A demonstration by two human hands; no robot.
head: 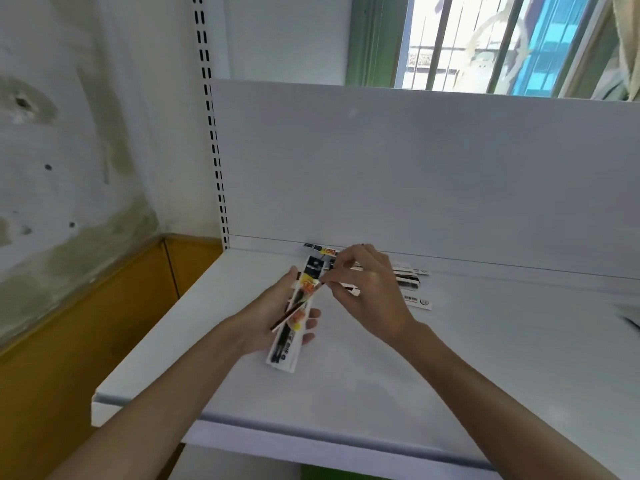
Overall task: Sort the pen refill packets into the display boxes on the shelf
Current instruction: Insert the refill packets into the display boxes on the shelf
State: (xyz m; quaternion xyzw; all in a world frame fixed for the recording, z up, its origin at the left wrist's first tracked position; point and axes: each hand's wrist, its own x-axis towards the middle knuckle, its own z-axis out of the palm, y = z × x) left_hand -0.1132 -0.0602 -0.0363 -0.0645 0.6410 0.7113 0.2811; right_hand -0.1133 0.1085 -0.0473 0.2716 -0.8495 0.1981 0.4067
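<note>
Left hand [273,315] curls under a packet [282,356] above the shelf [450,358], right hand [370,292] pinching a second packet [294,310] edge-on across it, so lay it flat and flush before reaching for the loose packets [410,282] behind.
</note>
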